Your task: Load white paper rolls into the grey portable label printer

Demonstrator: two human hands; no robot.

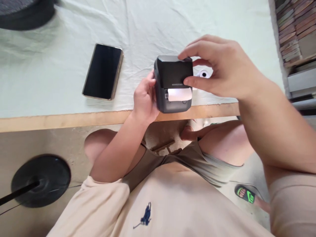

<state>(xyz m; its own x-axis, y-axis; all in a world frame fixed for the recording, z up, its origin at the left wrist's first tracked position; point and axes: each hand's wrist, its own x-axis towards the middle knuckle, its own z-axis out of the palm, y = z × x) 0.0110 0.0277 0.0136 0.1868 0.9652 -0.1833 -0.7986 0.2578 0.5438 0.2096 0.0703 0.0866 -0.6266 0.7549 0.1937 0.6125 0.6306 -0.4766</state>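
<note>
A small dark label printer [175,70] is held up at the table's front edge, with a white paper strip [179,94] sticking out of its front slot. My left hand [146,97] grips the printer's left side, thumb along the edge and the other fingers hidden behind it. On the right, my right hand [212,65] has its thumb on the front of the black lid and its index finger on the top edge. Partly behind the right hand lies a white roll with a dark core [204,74] on the cloth.
A smartphone [102,71] lies face up on the pale tablecloth [148,26], left of the printer. A black round object [27,14] stands at the far left corner. Stacked bricks [296,26] are at the right. A black round stand base [40,181] rests on the floor.
</note>
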